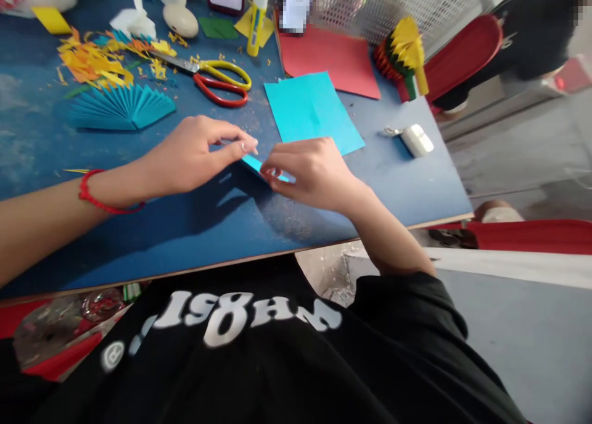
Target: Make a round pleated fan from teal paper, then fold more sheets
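Note:
A sheet of light blue paper lies on the blue table; its near edge is folded into a narrow strip. My left hand presses that fold down with fingers stretched flat along it. My right hand pinches the same folded edge from the right side, fingers closed on the paper. A red cord bracelet circles my left wrist.
A pleated blue paper fan and yellow-orange scraps lie at the left. Red-and-yellow scissors, a glue stick, red paper, a folded paper ornament and a small white device surround the sheet. A person in black sits far right.

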Available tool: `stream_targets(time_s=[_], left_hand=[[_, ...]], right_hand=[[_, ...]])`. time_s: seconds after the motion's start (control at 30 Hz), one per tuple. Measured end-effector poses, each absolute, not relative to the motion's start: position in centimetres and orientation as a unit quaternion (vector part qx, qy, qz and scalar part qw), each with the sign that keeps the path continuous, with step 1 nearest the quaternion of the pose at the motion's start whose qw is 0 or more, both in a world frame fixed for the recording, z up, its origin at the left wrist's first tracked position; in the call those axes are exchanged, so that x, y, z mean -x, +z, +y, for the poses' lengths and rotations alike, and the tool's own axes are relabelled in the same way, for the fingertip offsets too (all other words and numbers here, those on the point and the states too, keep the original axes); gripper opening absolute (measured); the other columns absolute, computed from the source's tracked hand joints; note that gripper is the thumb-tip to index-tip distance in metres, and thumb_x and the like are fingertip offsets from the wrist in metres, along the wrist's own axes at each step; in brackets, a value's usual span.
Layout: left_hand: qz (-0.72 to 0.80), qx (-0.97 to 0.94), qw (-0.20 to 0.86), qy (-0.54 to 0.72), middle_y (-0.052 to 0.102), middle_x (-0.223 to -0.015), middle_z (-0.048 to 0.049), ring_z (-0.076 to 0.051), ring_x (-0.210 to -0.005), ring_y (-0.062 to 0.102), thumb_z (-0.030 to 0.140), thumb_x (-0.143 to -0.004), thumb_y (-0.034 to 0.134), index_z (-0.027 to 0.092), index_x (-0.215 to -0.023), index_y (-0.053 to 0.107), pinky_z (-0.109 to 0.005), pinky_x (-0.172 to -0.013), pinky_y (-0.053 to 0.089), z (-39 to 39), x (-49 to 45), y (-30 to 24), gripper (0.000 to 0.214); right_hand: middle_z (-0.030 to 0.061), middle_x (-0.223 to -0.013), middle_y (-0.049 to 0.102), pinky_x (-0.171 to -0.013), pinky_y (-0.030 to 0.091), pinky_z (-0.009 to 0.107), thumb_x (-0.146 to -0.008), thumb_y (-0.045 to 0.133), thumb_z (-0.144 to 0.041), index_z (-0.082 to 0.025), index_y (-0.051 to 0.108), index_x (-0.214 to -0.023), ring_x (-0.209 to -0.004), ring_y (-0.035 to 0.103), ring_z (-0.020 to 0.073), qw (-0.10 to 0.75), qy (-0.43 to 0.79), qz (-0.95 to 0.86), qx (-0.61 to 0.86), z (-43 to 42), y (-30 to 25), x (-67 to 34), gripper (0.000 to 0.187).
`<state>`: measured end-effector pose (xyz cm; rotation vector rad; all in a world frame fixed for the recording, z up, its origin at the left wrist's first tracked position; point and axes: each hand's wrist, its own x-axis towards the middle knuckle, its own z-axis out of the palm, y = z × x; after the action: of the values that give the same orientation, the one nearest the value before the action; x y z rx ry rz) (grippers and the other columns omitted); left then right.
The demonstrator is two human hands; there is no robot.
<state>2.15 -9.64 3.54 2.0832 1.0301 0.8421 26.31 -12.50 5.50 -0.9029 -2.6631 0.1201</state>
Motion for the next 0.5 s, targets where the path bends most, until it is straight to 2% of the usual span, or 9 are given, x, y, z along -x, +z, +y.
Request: stream_targets(time_s=[0.07, 0.1, 0.17, 0.2, 0.3, 0.5], left_hand=[[0.364, -0.76, 0.42, 0.337, 0.078, -0.095, -0.0061, -0.019, -0.09, 0.069, 0.069, -0.097, 0.061, 0.018, -0.095, 0.076, -0.034, -0.088, 0.055, -8.8, -1.9, 3.4, 0.054], [0.355, -0.741, 0.448, 0.352, 0.074, -0.086, -0.0036, -0.016, -0.08, 0.064, 0.072, -0.096, 0.063, 0.019, -0.089, 0.073, -0.03, -0.077, 0.053, -8.6, -1.9, 3.4, 0.054], [0.346, -0.713, 0.476, 0.381, 0.058, -0.067, 0.0023, -0.011, -0.064, 0.046, 0.075, -0.092, 0.066, 0.021, -0.075, 0.063, -0.025, -0.057, 0.041, -8.6, -1.8, 3.5, 0.057], [0.34, -0.71, 0.481, 0.386, 0.05, -0.063, 0.0041, -0.01, -0.06, 0.038, 0.075, -0.091, 0.067, 0.021, -0.07, 0.058, -0.024, -0.052, 0.034, -8.7, -1.8, 3.6, 0.059], [0.321, -0.732, 0.478, 0.363, 0.037, -0.061, 0.0051, -0.009, -0.057, 0.028, 0.072, -0.092, 0.067, 0.02, -0.064, 0.05, -0.025, -0.049, 0.025, -9.2, -2.0, 3.9, 0.061], [0.317, -0.785, 0.415, 0.334, 0.032, -0.061, 0.0046, -0.01, -0.058, 0.028, 0.058, -0.098, 0.062, 0.018, -0.061, 0.045, -0.025, -0.051, 0.024, -9.6, -2.0, 3.6, 0.057]], right_hand=[[0.002, -0.085, 0.073, -0.069, 0.044, 0.028, -0.103, 0.059, -0.03, -0.017, 0.073, -0.094, -0.075, 0.063, 0.012, 0.254, 0.154, -0.897, 0.327, -11.7, 5.9, -25.8, 0.021], [0.0024, -0.086, 0.073, -0.072, 0.047, 0.027, -0.102, 0.061, -0.033, -0.016, 0.073, -0.094, -0.076, 0.064, 0.0117, 0.304, 0.205, -0.869, 0.331, -11.5, 6.0, -25.5, 0.023], [0.0022, -0.084, 0.073, -0.071, 0.05, 0.026, -0.1, 0.066, -0.042, -0.016, 0.073, -0.091, -0.074, 0.064, 0.0112, 0.375, 0.301, -0.808, 0.34, -11.2, 5.9, -24.6, 0.028], [0.0016, -0.082, 0.073, -0.069, 0.051, 0.026, -0.098, 0.069, -0.047, -0.016, 0.072, -0.089, -0.072, 0.063, 0.011, 0.39, 0.349, -0.781, 0.342, -11.2, 5.7, -24.2, 0.032], [-0.0011, -0.076, 0.069, -0.066, 0.053, 0.025, -0.088, 0.078, -0.054, -0.017, 0.07, -0.084, -0.068, 0.062, 0.0108, 0.382, 0.482, -0.712, 0.338, -11.2, 4.9, -23.5, 0.038], [-0.0032, -0.072, 0.065, -0.07, 0.059, 0.028, -0.083, 0.082, -0.043, -0.02, 0.067, -0.078, -0.068, 0.063, 0.0126, 0.369, 0.621, -0.612, 0.324, -11.3, 3.4, -23.2, 0.028]])
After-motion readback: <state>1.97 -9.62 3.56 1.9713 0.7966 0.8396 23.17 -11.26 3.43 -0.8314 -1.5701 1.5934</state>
